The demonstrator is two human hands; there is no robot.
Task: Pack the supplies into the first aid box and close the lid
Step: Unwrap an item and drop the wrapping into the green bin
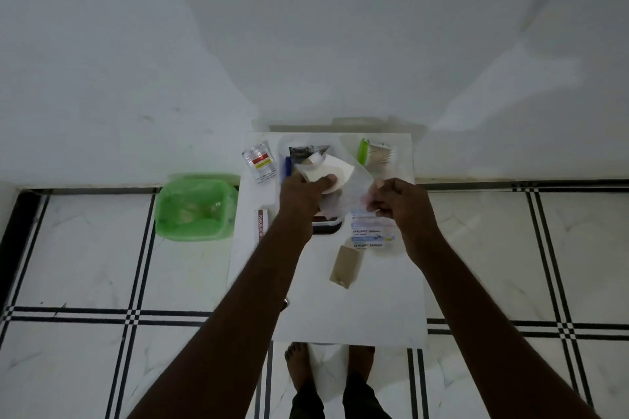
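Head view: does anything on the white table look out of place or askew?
The brown cardboard box lies skewed apart from the other supplies, and the povidone-iodine carton overhangs the white table's left edge. Nothing appears spilled.

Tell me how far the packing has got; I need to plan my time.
Partly done: the open box already holds a dark packet. In hand: left hand and right hand hold a white roll in clear wrap. Left: sachet, swabs, antiseptic bandages, brown packet, lid.

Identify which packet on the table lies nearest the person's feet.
The plain brown packet, lying alone below the antiseptic bandage packets; the red-labelled sachet and swab pack sit far back.
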